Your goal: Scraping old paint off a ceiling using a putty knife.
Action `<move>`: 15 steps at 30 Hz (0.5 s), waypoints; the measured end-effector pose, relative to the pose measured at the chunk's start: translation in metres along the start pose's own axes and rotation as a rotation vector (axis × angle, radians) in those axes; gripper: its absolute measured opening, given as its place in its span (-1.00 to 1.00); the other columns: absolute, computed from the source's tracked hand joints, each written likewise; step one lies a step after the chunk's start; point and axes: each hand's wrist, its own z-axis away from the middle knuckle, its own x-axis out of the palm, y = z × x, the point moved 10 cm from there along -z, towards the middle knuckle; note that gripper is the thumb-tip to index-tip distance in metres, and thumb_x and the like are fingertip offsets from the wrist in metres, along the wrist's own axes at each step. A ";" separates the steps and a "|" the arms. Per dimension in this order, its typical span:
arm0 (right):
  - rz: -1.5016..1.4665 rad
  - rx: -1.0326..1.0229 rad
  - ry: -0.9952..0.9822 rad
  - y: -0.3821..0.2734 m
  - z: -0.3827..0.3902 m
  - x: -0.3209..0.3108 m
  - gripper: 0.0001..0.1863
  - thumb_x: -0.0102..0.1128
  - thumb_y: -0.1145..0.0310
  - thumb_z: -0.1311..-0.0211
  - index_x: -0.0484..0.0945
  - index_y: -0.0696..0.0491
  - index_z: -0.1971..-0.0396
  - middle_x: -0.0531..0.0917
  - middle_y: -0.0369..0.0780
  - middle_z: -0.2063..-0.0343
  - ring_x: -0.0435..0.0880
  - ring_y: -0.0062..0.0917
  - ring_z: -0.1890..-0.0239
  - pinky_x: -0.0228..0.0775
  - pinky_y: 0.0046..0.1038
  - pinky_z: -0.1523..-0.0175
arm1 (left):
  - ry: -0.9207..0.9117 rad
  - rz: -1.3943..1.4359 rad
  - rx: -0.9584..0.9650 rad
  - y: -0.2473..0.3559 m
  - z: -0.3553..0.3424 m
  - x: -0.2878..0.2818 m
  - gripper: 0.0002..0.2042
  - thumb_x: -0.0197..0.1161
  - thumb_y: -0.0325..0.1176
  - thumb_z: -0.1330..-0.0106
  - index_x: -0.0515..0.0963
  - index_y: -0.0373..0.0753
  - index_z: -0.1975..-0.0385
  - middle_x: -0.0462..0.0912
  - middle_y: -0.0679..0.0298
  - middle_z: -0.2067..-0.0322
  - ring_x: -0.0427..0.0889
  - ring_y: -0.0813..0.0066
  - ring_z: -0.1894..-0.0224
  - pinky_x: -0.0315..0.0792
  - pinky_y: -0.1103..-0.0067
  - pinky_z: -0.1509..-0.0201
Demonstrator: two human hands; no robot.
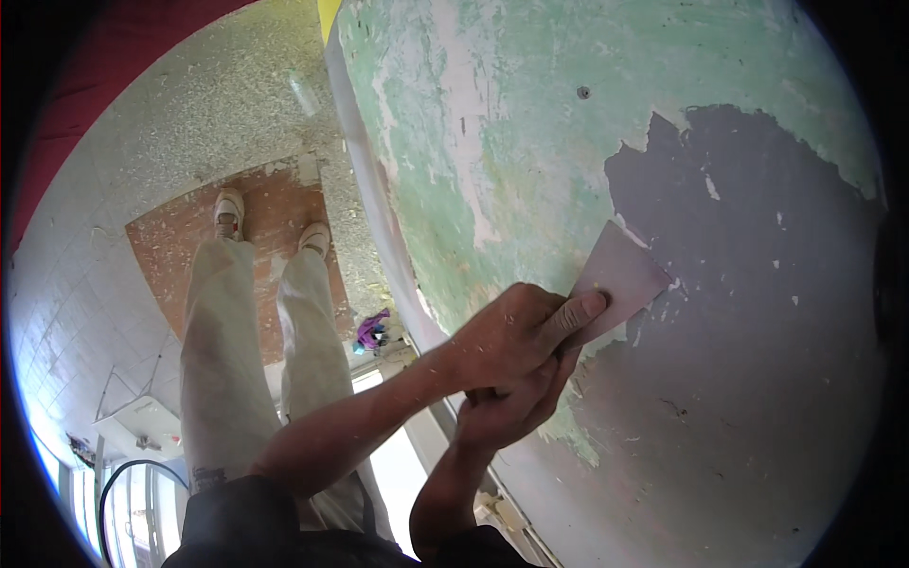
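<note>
Pale green paint, worn through to whitish streaks, covers the upper and left part of the wall (530, 189), and a smooth grey area (757, 331) with a ragged border spreads over the rest. One small round fitting (583, 93) sits in the green part. Beside the wall, speckled, littered floor (237, 123) runs under a brown board (275, 213), on which the person stands in light shoes (229, 204) and off-white trousers (222, 350). Near the board's corner lies a crumpled purple bundle (371, 331); red material (104, 76) fills the upper left.

Both forearms reach across to a broad, flat-bladed scraper (625, 270), placed where green meets grey, its wide edge seemingly against the wall, with whitish flecks by one corner. The left hand (519, 327) is clamped on it, thumb laid along the blade. Just below, the right hand (511, 407) presses against the left, fingers curled; the handle is hidden, so I cannot tell whether they wrap it.
</note>
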 end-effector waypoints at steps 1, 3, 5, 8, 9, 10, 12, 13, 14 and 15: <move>-0.151 0.118 0.021 0.002 0.001 0.008 -0.41 -0.26 0.16 -0.46 0.30 0.30 -0.28 0.60 -0.21 0.34 0.56 -0.60 0.42 0.37 -0.56 0.36 | -0.043 -0.026 0.029 0.004 -0.001 -0.004 -0.29 -0.09 0.11 -0.53 0.53 -0.49 0.62 0.47 0.02 0.75 0.48 0.36 0.65 0.40 0.38 0.45; -0.304 0.239 0.053 0.006 0.004 0.010 -0.40 -0.26 0.16 -0.45 0.27 0.30 -0.30 0.60 -0.24 0.37 0.53 -0.63 0.50 0.34 -0.59 0.43 | -0.091 -0.055 0.051 0.008 -0.001 -0.005 -0.31 -0.09 0.07 -0.55 0.53 -0.50 0.63 0.45 0.01 0.76 0.47 0.36 0.67 0.39 0.38 0.47; -0.412 0.330 -0.110 0.006 0.009 0.021 -0.39 -0.28 0.16 -0.46 0.22 0.29 -0.34 0.57 -0.27 0.41 0.44 -0.72 0.60 0.24 -0.64 0.54 | -0.053 -0.077 0.119 0.006 -0.001 -0.007 -0.30 -0.10 0.08 -0.55 0.53 -0.49 0.63 0.46 0.01 0.76 0.47 0.34 0.67 0.39 0.38 0.47; -0.419 0.354 -0.129 0.012 0.012 0.022 -0.38 -0.29 0.16 -0.47 0.18 0.27 -0.37 0.51 -0.33 0.49 0.27 -0.81 0.71 0.05 -0.69 0.65 | -0.047 -0.057 0.107 0.006 0.002 -0.010 -0.33 -0.10 0.06 -0.55 0.50 -0.47 0.61 0.44 0.05 0.76 0.45 0.38 0.66 0.36 0.41 0.49; -0.413 0.345 -0.134 0.012 0.013 0.020 -0.38 -0.29 0.16 -0.47 0.18 0.27 -0.37 0.51 -0.33 0.49 0.27 -0.81 0.71 0.05 -0.69 0.65 | -0.079 -0.029 0.015 -0.002 0.003 -0.009 -0.36 -0.10 0.05 -0.56 0.48 -0.45 0.59 0.43 0.08 0.76 0.43 0.45 0.65 0.33 0.43 0.51; -0.414 0.360 -0.153 0.012 0.016 0.019 -0.38 -0.26 0.15 -0.47 0.17 0.26 -0.37 0.56 -0.24 0.37 0.43 -0.71 0.59 0.21 -0.64 0.55 | -0.077 -0.019 0.028 0.002 0.003 -0.010 -0.36 -0.10 0.05 -0.56 0.48 -0.45 0.59 0.43 0.08 0.76 0.43 0.45 0.65 0.33 0.43 0.51; -0.408 0.367 -0.183 0.018 0.016 0.029 -0.37 -0.24 0.15 -0.48 0.17 0.26 -0.38 0.61 -0.16 0.25 0.59 -0.62 0.48 0.38 -0.59 0.46 | -0.060 -0.062 0.135 0.018 0.002 -0.015 -0.29 -0.09 0.13 -0.52 0.52 -0.49 0.62 0.46 -0.05 0.75 0.45 0.19 0.67 0.42 0.35 0.41; -0.084 0.022 -0.115 -0.006 0.008 0.024 -0.37 -0.19 0.14 -0.48 0.15 0.24 -0.39 0.55 -0.06 0.05 0.62 -0.44 0.23 0.46 -0.46 0.25 | -0.059 -0.053 0.138 0.020 0.002 -0.019 -0.29 -0.09 0.13 -0.52 0.52 -0.49 0.62 0.46 -0.05 0.75 0.45 0.19 0.67 0.42 0.35 0.41; 0.238 -0.320 -0.045 -0.035 0.013 0.025 -0.35 -0.15 0.12 -0.48 0.13 0.23 -0.40 0.49 0.04 -0.15 0.65 -0.26 -0.02 0.54 -0.33 0.05 | -0.104 -0.106 0.085 0.016 0.002 -0.018 -0.29 -0.07 0.14 -0.51 0.54 -0.50 0.60 0.46 -0.06 0.74 0.47 0.18 0.66 0.42 0.33 0.39; 0.243 -0.322 -0.047 -0.033 0.016 0.027 -0.35 -0.15 0.12 -0.48 0.13 0.23 -0.40 0.49 0.04 -0.15 0.65 -0.26 -0.02 0.54 -0.33 0.05 | -0.150 -0.161 0.031 0.012 0.001 -0.018 -0.29 -0.06 0.14 -0.50 0.55 -0.50 0.59 0.46 -0.07 0.74 0.49 0.16 0.65 0.43 0.32 0.37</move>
